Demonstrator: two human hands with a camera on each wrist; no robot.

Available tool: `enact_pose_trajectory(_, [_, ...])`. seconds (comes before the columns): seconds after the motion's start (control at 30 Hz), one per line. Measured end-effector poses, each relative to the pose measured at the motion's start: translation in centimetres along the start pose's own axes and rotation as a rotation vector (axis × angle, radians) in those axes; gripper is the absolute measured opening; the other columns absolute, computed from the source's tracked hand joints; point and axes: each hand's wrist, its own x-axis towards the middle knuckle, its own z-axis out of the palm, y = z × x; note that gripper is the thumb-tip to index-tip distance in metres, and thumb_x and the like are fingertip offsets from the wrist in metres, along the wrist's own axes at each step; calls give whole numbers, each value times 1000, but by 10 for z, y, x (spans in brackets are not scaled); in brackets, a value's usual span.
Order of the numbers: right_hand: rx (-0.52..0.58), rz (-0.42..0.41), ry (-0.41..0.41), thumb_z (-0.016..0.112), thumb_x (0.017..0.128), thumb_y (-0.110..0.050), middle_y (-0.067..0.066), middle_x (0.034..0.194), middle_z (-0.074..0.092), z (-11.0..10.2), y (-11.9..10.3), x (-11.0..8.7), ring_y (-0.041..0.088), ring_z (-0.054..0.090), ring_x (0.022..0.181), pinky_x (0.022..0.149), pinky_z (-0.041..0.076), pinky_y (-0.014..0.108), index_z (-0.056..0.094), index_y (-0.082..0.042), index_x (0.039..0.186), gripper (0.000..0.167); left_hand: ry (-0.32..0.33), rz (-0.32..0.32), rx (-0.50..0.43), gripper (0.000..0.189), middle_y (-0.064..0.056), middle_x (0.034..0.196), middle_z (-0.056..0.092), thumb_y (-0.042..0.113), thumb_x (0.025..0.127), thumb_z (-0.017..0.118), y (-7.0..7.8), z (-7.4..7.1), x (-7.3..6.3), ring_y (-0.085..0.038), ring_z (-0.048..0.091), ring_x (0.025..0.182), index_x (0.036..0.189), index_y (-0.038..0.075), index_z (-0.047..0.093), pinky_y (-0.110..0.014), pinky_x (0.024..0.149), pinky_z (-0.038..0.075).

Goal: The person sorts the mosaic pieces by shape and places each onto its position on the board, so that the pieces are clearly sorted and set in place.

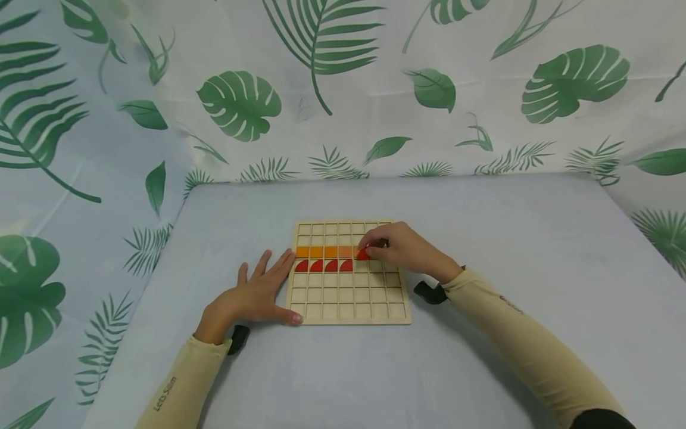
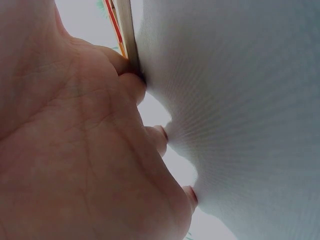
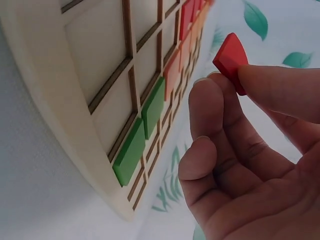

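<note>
A wooden grid board lies flat on the table. Along one of its rows run several orange square tiles, the rightmost of them paler. In the row just nearer, several red quarter-circle tiles lie side by side. My left hand rests at the board's left edge with fingers spread, its thumb at the near left corner. Between thumb and fingertips, my right hand pinches a red tile with a curved edge, held above the board. Two green tiles in the grid show in the right wrist view.
The board sits on a pale cloth-covered table. Behind it and at the left hangs a white curtain printed with green leaves. Dark wrist cameras are strapped under both forearms, close over the table.
</note>
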Motion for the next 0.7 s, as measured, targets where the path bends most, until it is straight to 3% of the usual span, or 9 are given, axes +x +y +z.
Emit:
enact_pose_trajectory(0.27, [-44, -45, -30, 70, 98, 9, 4, 107, 79, 8, 1, 9, 20, 68, 96, 88, 57, 42, 82, -3, 107, 19, -7, 26, -33, 133, -9, 180, -2, 58, 82, 89, 0, -3, -4, -42, -16, 161, 173, 9, 5, -75, 118, -13])
enact_pose_trajectory(0.7, [-81, -42, -87, 67, 97, 11, 6, 101, 77, 13, -1, 11, 19, 68, 93, 85, 58, 38, 82, -1, 104, 21, -6, 29, -34, 133, -9, 180, -2, 59, 83, 88, -2, -2, -3, -42, -17, 161, 173, 10, 5, -75, 117, -14])
